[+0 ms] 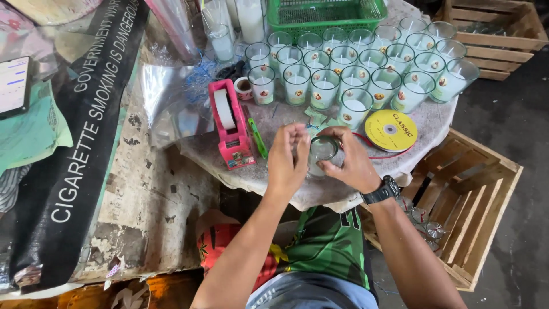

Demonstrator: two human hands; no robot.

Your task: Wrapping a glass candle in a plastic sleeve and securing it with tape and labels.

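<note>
Both my hands hold one small clear glass point(321, 151) just above the round grey stone table point(269, 174). My left hand point(287, 157) wraps its left side and my right hand point(349, 159), with a black wristwatch, grips its right side. Beyond the glass stand several rows of glass candles point(354, 68) filled with white wax, each with a small sticker. A pink tape dispenser point(230, 126) with a white roll stands left of my hands. A yellow disc point(391, 130) lies to the right.
A green plastic basket point(326, 14) sits at the back of the table. Wooden crates point(474, 194) stand at the right, one at the far corner point(492, 34). A black banner point(86, 131) and clear plastic bags point(166, 97) lie to the left. A green cutter point(257, 138) lies by the dispenser.
</note>
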